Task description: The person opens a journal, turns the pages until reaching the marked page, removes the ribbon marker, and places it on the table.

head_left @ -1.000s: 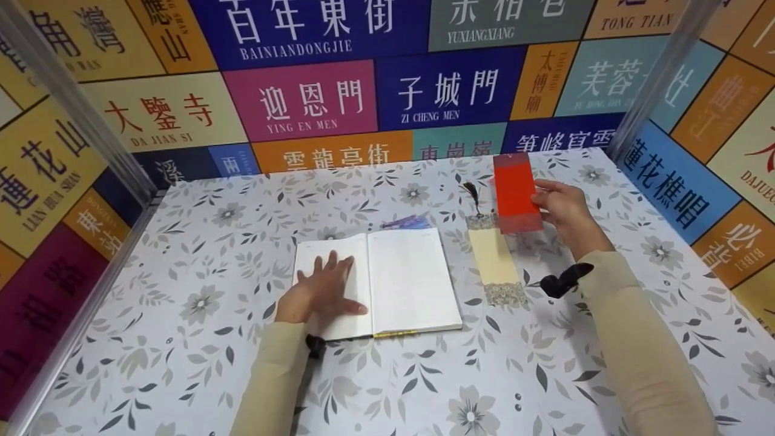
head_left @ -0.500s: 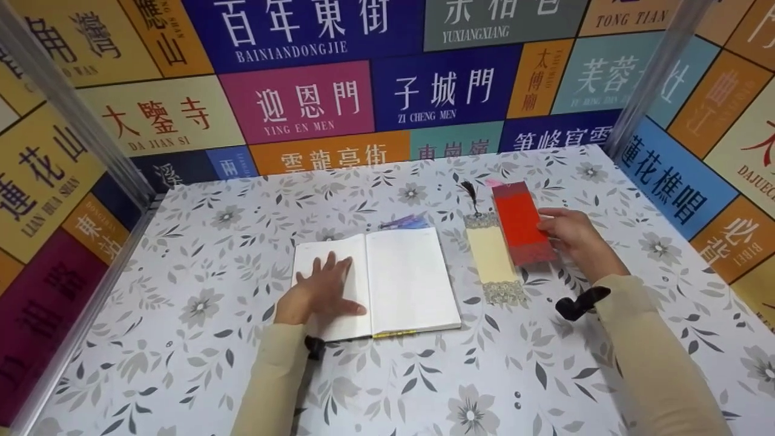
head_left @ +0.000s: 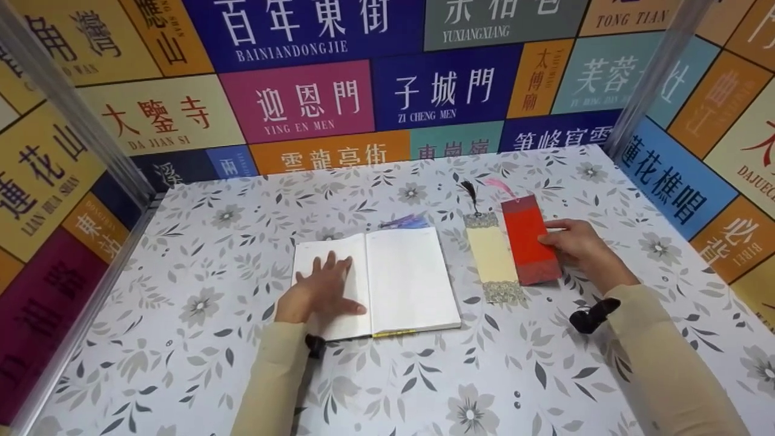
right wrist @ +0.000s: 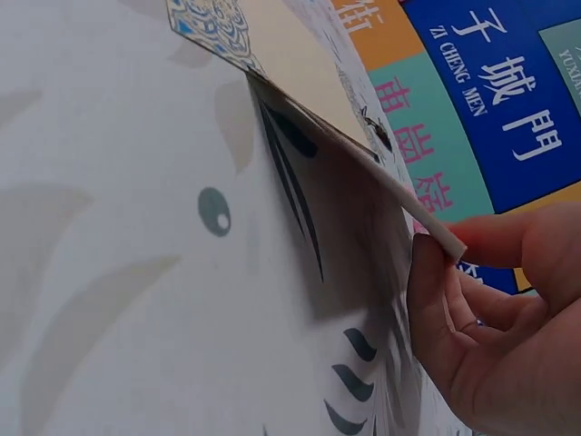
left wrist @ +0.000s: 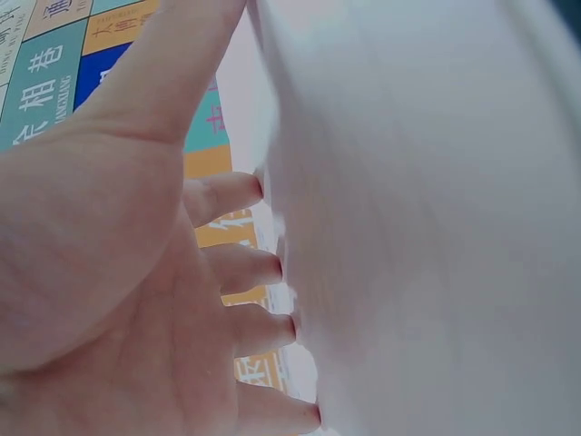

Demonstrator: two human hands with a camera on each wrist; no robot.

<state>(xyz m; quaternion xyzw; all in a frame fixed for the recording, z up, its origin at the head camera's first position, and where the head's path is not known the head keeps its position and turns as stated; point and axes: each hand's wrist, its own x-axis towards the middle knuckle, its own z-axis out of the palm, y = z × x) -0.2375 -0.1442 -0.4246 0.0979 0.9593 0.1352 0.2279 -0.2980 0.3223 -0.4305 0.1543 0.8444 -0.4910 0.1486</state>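
An open book (head_left: 412, 278) with blank white pages lies on the table. My left hand (head_left: 324, 287) rests on its left page, fingers spread; the left wrist view shows the fingertips pressing the page (left wrist: 436, 236). At the book's right, my right hand (head_left: 578, 245) pinches the right edge of a red bookmark (head_left: 525, 233) with a pink tassel (head_left: 500, 184). In the right wrist view, thumb and fingers (right wrist: 499, 241) hold that edge raised off the tabletop. Left of the red one lies a cream bookmark (head_left: 491, 254) with patterned ends and a dark tassel (head_left: 470, 192).
A purple-blue tasselled item (head_left: 404, 222) pokes out behind the book's top edge. White floral cloth (head_left: 472, 387) covers the table. Colourful panels with Chinese lettering (head_left: 303, 97) stand behind it and at both sides, with metal posts at the corners.
My right hand has brought the red bookmark down and toward me, from partly over the cream bookmark to beside it. The pink tassel now shows. My left hand stays on the page.
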